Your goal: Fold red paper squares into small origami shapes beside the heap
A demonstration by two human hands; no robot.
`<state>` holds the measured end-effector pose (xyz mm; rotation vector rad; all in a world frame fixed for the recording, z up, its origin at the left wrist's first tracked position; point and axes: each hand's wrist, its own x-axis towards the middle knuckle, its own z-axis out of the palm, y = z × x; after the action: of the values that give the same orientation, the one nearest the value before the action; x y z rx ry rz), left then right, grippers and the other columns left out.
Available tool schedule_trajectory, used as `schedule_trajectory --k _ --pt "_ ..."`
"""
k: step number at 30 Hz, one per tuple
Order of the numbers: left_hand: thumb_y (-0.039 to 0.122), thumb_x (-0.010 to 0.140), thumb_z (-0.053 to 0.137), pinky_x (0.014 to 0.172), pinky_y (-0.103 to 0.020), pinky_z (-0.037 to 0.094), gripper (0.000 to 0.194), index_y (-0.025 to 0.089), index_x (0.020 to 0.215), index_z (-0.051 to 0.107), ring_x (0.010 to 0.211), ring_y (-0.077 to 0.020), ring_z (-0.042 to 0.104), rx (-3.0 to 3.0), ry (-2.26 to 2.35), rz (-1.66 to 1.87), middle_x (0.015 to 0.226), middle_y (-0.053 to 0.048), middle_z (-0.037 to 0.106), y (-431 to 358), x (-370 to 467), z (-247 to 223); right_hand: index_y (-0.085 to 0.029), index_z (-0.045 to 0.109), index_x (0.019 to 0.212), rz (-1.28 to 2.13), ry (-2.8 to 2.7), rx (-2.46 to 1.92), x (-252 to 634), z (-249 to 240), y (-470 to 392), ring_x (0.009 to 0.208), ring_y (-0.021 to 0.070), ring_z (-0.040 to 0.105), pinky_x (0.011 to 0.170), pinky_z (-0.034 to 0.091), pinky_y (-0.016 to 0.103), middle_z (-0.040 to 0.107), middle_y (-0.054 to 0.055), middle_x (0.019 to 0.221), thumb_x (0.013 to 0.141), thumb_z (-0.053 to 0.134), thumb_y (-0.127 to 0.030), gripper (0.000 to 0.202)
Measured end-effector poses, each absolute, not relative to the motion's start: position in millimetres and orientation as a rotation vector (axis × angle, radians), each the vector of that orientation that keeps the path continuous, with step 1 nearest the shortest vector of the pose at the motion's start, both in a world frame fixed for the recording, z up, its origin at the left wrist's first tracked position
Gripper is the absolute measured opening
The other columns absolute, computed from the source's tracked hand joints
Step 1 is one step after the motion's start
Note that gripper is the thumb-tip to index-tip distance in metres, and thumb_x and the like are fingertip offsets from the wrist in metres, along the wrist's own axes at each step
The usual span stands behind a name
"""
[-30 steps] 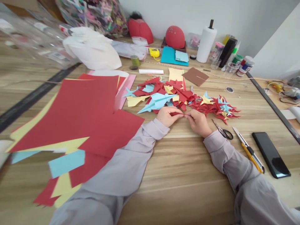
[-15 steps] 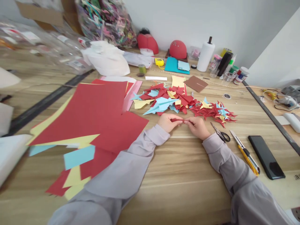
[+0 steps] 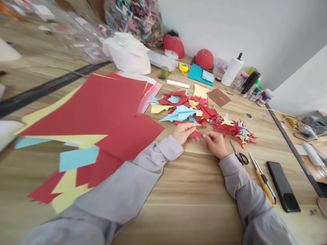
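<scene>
A small piece of folded red paper (image 3: 195, 133) is held between my two hands, just above the table. My left hand (image 3: 184, 133) has it between thumb and fingers at its left side. At its right end, the thumb and fingertips of my right hand (image 3: 215, 143) pinch it. Beyond my hands lies a heap of folded paper shapes (image 3: 182, 113), mostly red with some light blue and yellow. Smaller red pointed pieces (image 3: 233, 127) continue the heap to the right.
Large red paper sheets (image 3: 84, 105) spread over the left side, with blue and yellow offcuts below. Right of my hand lie scissors (image 3: 239, 154), a yellow utility knife (image 3: 263, 180) and a black phone (image 3: 283, 187). Bottles and jars (image 3: 255, 88) stand by the wall.
The view has tilted and shifted. My fingers have parted a little, and more of the red paper shows between them. Both hands still hold it.
</scene>
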<state>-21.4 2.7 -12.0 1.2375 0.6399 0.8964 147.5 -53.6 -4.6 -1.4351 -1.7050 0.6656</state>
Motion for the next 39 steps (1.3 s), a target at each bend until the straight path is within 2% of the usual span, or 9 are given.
schedule_trajectory --k 7,14,17,19,22,25,29,33,39 --pt "0.041 0.073 0.065 0.052 -0.027 0.053 0.053 0.007 0.113 0.061 0.054 -0.0177 0.066 1.196 0.638 0.819 0.062 -0.006 0.069 4.7 -24.9 -7.9 -0.016 0.062 0.07 1.108 -1.437 -1.395 154.7 1.8 -51.5 0.034 0.0065 0.038 0.034 0.027 0.02 0.048 -0.006 0.043 0.075 0.062 -0.046 0.03" --pt "0.033 0.064 0.075 0.048 -0.025 0.052 0.034 0.008 0.088 0.07 0.05 -0.0168 0.064 1.293 0.736 0.845 0.059 -0.006 0.068 3.7 -26.7 -3.6 -0.016 0.06 0.063 1.269 -1.209 -1.261 160.9 1.6 -47.8 0.034 0.0075 0.044 0.033 0.033 0.02 0.053 -0.004 0.046 0.069 0.07 -0.041 0.028" --pt "0.031 0.063 0.075 0.045 -0.026 0.051 0.037 0.009 0.092 0.07 0.048 -0.0166 0.064 1.164 0.75 0.905 0.063 -0.007 0.07 5.9 -25.8 -5.5 -0.019 0.063 0.095 1.158 -1.133 -1.222 157.9 1.7 -49.2 0.043 0.0107 0.053 0.038 0.039 0.022 0.062 0.0 0.063 0.078 0.057 -0.049 0.035" --pt "0.031 0.062 0.075 0.044 -0.026 0.05 0.041 0.01 0.097 0.068 0.048 -0.0161 0.063 1.065 0.745 0.914 0.069 -0.008 0.071 7.4 -25.3 -6.2 -0.023 0.047 0.126 1.057 -1.161 -1.217 154.2 2.7 -52.4 0.05 0.0128 0.058 0.043 0.043 0.025 0.066 0.003 0.077 0.084 0.046 -0.053 0.051" --pt "0.029 0.062 0.075 0.043 -0.024 0.048 0.043 0.009 0.099 0.068 0.047 -0.0152 0.062 1.013 0.734 0.908 0.068 -0.007 0.071 7.9 -23.8 -6.5 -0.026 0.027 0.141 0.957 -1.351 -1.208 146.6 3.3 -58.3 0.055 0.0148 0.059 0.052 0.048 0.029 0.065 0.006 0.082 0.087 0.043 -0.053 0.063" --pt "0.029 0.063 0.074 0.042 -0.023 0.046 0.041 0.009 0.099 0.068 0.047 -0.0151 0.062 1.096 0.69 0.869 0.06 -0.005 0.069 6.3 -21.3 -6.4 -0.027 0.04 0.136 0.97 -1.559 -1.222 139.2 1.3 -61.0 0.057 0.0148 0.058 0.056 0.049 0.029 0.064 0.003 0.076 0.087 0.045 -0.049 0.055" --pt "0.032 0.07 0.069 0.043 -0.023 0.047 0.049 0.008 0.112 0.062 0.047 -0.0154 0.062 1.205 0.638 0.792 0.056 -0.003 0.066 3.5 -19.9 -5.2 -0.021 0.066 0.107 0.982 -1.516 -1.23 135.8 -1.8 -57.2 0.052 0.0133 0.056 0.051 0.047 0.027 0.061 0.001 0.061 0.085 0.05 -0.047 0.037" --pt "0.032 0.071 0.068 0.046 -0.022 0.047 0.061 0.011 0.125 0.052 0.049 -0.0139 0.062 1.236 0.647 0.81 0.057 0.0 0.065 0.7 -21.5 -4.4 -0.018 0.068 0.094 0.978 -1.322 -1.277 139.2 -0.4 -52.3 0.041 0.0105 0.05 0.043 0.041 0.024 0.058 -0.003 0.049 0.079 0.06 -0.046 0.032" --pt "0.028 0.057 0.077 0.063 -0.026 0.053 0.037 0.013 0.09 0.071 0.066 -0.0144 0.064 1.408 0.644 0.946 0.081 -0.007 0.071 -0.3 -19.9 -11.6 -0.017 0.067 0.091 1.094 -1.155 -1.253 143.8 0.5 -48.8 0.04 0.0093 0.051 0.041 0.042 0.022 0.06 -0.003 0.05 0.075 0.063 -0.043 0.031"
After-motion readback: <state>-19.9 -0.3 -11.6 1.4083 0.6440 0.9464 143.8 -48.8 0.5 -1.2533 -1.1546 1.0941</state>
